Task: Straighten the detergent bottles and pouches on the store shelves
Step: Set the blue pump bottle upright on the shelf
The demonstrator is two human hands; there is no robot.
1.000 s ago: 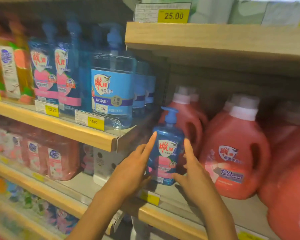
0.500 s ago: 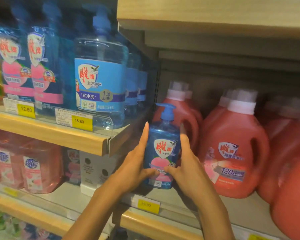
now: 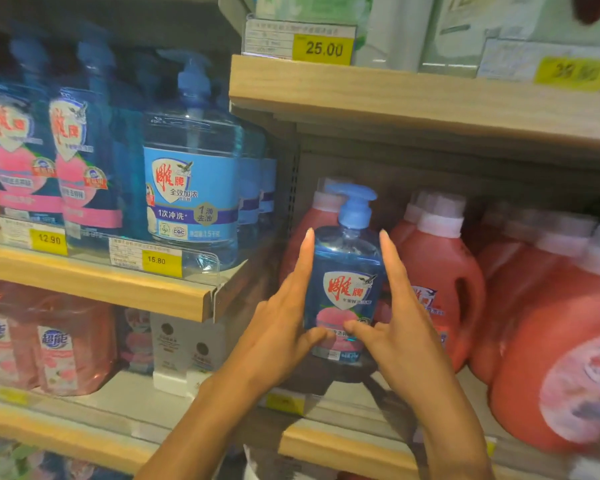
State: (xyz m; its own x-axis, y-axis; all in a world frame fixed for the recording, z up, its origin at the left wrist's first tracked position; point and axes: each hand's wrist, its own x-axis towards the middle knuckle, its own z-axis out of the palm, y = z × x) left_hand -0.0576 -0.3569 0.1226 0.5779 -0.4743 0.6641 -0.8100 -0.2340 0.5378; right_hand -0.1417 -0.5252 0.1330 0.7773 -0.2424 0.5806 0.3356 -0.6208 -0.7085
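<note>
A small blue pump bottle with a red-and-white shield label stands upright at the left end of the lower right shelf. Its label faces me. My left hand holds its left side, index finger straight up along the edge and thumb across the lower label. My right hand mirrors this on the right side, and the two thumbs nearly meet on the front. Whether the base touches the shelf is hidden by my hands and the shadow. Red detergent jugs with white caps stand directly behind and to the right.
Large blue pump bottles line the upper left shelf above yellow price tags. Pink refill pouches and a white box sit below them. A wooden shelf with pale packages overhangs the jugs.
Both hands have closed in from beside the blue pump bottle to holding it, thumbs now meeting on the label. The camera has tilted up, showing the top shelf again.
</note>
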